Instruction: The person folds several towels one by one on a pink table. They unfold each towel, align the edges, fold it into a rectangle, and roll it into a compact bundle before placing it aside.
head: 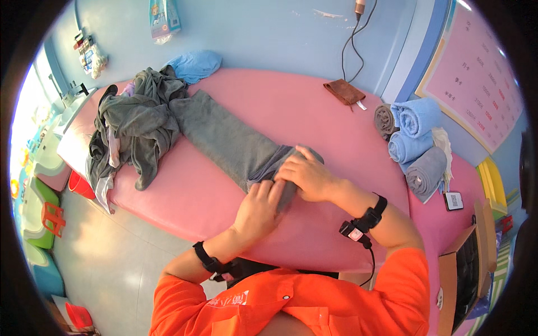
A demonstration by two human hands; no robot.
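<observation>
A grey towel (229,136), folded into a long strip, stretches across the pink padded surface (269,98). Its near right end is turned over into a thick roll or fold. My left hand (258,208) presses on that end from the near side, fingers on the cloth. My right hand (309,174) grips the same end from the right, its fingertips close to those of my left. The far left end of the strip touches a rumpled heap of grey towels (138,113). Parts of the rolled end are hidden under both hands.
Rolled blue towels (416,117) and a rolled grey towel (426,168) are stacked at the right. Near the wall lie a brown cloth (345,91) and a blue cloth (195,66). An open cardboard box (449,285) stands lower right, a red bucket (82,185) at left.
</observation>
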